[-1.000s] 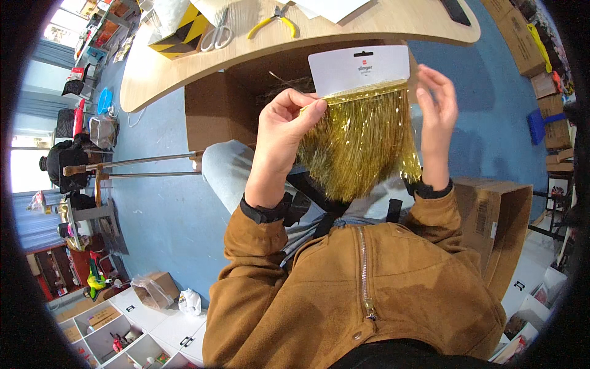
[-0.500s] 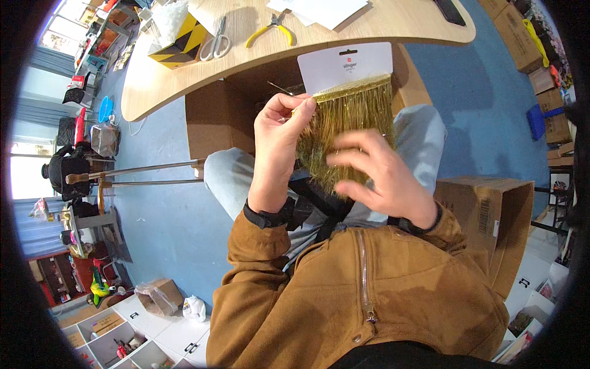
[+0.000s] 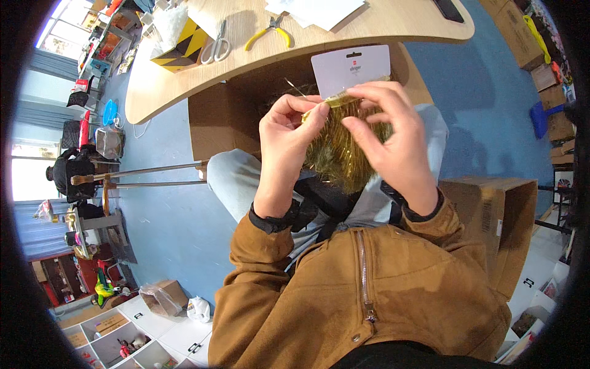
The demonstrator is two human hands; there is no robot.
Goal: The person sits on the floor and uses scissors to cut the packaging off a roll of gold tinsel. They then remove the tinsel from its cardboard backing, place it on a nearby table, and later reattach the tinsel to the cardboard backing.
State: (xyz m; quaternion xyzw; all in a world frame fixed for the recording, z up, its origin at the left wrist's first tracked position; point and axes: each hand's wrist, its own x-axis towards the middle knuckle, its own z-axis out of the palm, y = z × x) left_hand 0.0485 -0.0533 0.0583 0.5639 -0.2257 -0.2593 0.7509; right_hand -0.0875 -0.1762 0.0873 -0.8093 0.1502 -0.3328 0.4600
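In front of my knees hangs a gold tinsel fringe, its shiny strands bunched and pointing down. Its gold top band runs along the lower edge of a white hang card. My left hand pinches the band's left end between thumb and forefinger. A thin, pale strand sticks up beside those fingers; I cannot make out what it is. My right hand reaches over the fringe, forefinger touching the band by the card and thumb apart below it. That hand hides the band's right part.
On the wooden table lie grey-handled scissors, yellow-handled pliers, white papers and a black phone. A black-and-yellow box stands at its left. Cardboard boxes stand under the table and at my right.
My right hand has risen from the loose strands to the top band. The fringe's strands are more bunched, and the card has shifted slightly. The left hand keeps its pinch.
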